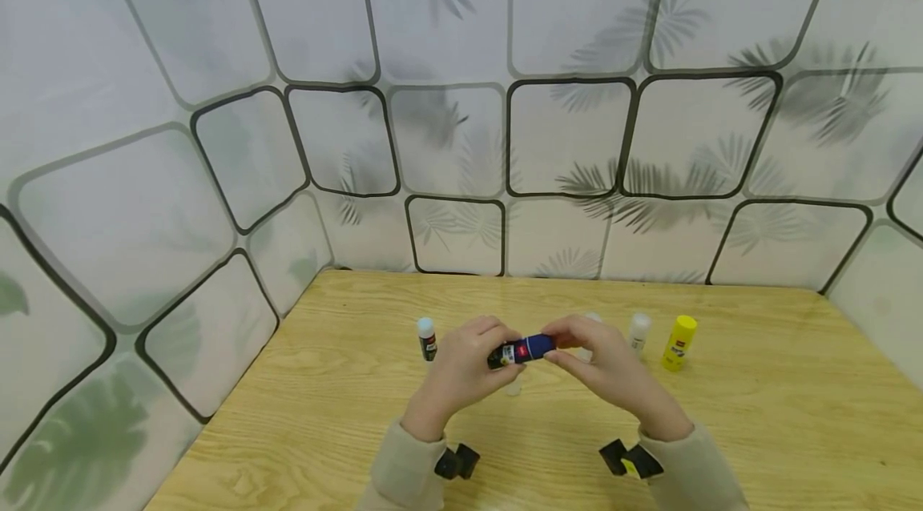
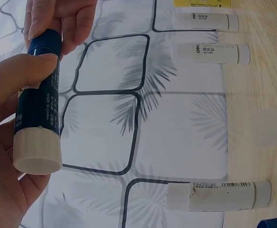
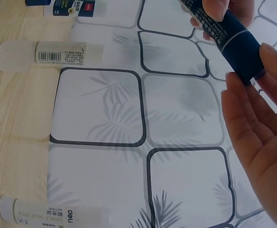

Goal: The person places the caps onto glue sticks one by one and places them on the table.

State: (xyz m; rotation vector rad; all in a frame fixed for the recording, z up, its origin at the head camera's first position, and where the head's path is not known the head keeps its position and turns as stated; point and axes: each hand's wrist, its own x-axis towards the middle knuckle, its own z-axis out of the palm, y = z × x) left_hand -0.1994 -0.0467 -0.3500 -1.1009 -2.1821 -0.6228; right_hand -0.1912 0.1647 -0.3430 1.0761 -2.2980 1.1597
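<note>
A dark blue glue stick (image 1: pixel 521 351) with a whitish base is held tilted above the table between both hands. My left hand (image 1: pixel 465 367) grips its labelled body, the thumb lying along it in the left wrist view. At the other end, the thumb and fingers of my right hand (image 1: pixel 609 363) pinch the plain blue cap (image 3: pixel 243 54). The cap sits on the stick. Under the hands stands a small translucent cap-like piece (image 1: pixel 513 388), partly hidden in the head view.
A light-blue-capped dark stick (image 1: pixel 427 339) stands left of the hands. White glue sticks (image 1: pixel 638 332) stand on the right, one partly behind my right hand, with a yellow glue stick (image 1: pixel 679 344) beyond. Patterned cloth (image 1: pixel 562 134) walls the wooden table (image 1: pixel 288 431) at back and left.
</note>
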